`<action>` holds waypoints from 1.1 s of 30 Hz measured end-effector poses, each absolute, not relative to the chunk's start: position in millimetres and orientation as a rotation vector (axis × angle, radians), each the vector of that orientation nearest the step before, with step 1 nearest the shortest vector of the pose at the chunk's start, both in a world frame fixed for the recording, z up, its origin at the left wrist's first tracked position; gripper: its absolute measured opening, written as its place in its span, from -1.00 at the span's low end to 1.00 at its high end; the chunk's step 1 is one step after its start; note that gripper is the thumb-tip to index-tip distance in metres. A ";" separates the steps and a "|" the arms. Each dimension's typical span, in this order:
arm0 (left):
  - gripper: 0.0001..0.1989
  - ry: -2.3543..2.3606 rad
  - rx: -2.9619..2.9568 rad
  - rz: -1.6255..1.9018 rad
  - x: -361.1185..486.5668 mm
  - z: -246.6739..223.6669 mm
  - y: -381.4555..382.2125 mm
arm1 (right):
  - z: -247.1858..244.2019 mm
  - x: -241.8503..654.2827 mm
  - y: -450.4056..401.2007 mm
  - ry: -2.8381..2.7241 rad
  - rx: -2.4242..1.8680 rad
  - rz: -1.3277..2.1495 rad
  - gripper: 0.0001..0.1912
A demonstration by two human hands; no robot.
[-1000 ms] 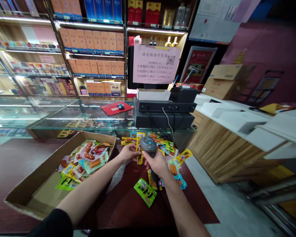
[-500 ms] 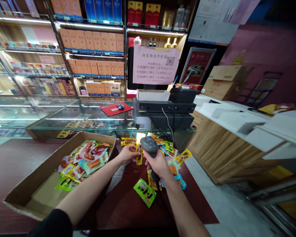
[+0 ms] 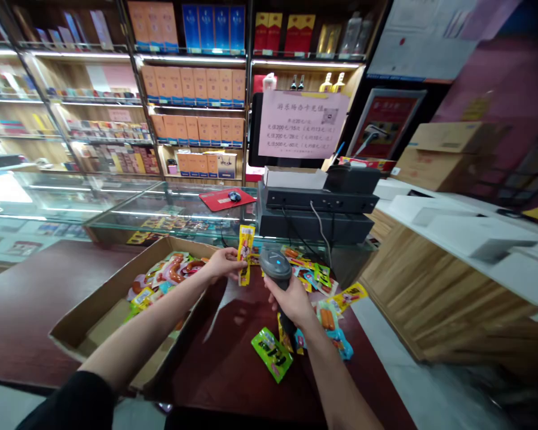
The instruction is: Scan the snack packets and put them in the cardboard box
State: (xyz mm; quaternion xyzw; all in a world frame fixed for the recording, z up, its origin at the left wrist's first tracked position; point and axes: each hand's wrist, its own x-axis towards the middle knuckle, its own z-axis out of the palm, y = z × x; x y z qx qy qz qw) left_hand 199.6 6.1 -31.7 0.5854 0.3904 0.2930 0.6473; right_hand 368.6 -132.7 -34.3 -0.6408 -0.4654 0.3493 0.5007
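Note:
Between the fingers of my left hand [image 3: 225, 265] is a narrow yellow snack packet [image 3: 246, 242], held upright above the dark red tabletop [image 3: 224, 370]. My right hand [image 3: 295, 303] is wrapped round the handle of a grey barcode scanner [image 3: 275, 264], whose head shows a small blue light. The scanner and the packet are a short gap apart. Beneath my left forearm stands a cardboard tray [image 3: 78, 310] with several packaged sausages [image 3: 176, 269] in it. A green packet [image 3: 272, 354] lies on the table below the scanner. More snack packets [image 3: 327, 316] lie behind and right of my right hand, partly hidden by it.
A glass display counter [image 3: 170, 206] runs behind the table, bearing a red mouse pad [image 3: 215, 200] and a dark cash-register unit [image 3: 318, 224]. A monitor with a pink paper sign [image 3: 296, 128] rises above it. A wood-panelled counter [image 3: 434, 286] stands to the right.
The yellow packet has moved left, away from the scanner, with my left hand. The bright scanner light on it is gone, and a blue light shows on the scanner. The whole view has shifted.

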 end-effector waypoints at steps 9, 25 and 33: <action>-0.46 1.193 1.450 0.619 38.4 7.8 -14.3 | -29.5 350.0 -118.9 -1.218 -1.489 0.915 -0.64; -0.52 0.986 1.700 0.448 150.6 -9.5 -26.7 | -33.2 378.3 -132.4 -1.165 -1.525 0.813 -0.64; -0.71 0.647 2.194 0.315 261.9 -71.2 -47.7 | -28.4 395.7 -148.4 -1.090 -1.599 0.764 -0.68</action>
